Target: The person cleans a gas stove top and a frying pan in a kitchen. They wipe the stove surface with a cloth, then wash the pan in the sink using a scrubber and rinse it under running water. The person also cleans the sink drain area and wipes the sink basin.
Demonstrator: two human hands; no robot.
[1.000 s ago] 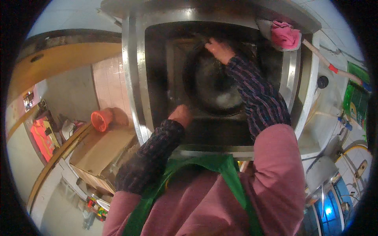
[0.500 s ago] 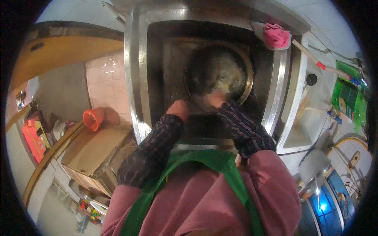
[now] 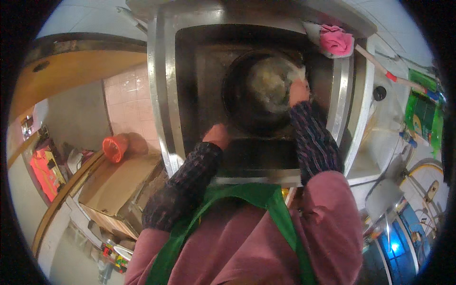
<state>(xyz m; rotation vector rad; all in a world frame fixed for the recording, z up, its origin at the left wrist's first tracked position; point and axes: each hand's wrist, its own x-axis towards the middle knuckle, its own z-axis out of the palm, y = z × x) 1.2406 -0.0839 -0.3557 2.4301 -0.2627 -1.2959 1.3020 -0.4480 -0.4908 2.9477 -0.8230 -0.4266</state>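
Observation:
A round dark pan (image 3: 237,108) lies in a deep metal sink (image 3: 164,85), with a pale, cloudy wet patch inside it. My right hand (image 3: 299,92) is at the pan's right side, closed on a whitish scrap (image 3: 298,74), like a cloth or pad, too blurred to name surely. Close to the pan's lower left edge, my left hand (image 3: 217,137) is curled closed. What its fingers grip, if anything, is hidden. Dark striped sleeve covers (image 3: 317,135) reach up to both wrists.
A pink cloth (image 3: 336,42) rests on the sink's far right corner. Right of it, a stick (image 3: 375,59) with a red band leans by a white basin (image 3: 363,164). An orange basket (image 3: 115,148) stands by a cardboard box (image 3: 118,183) on the left.
My right hand has moved from the pan's near edge up and right to its right side. The left hand stays almost in place. The view has shifted slightly.

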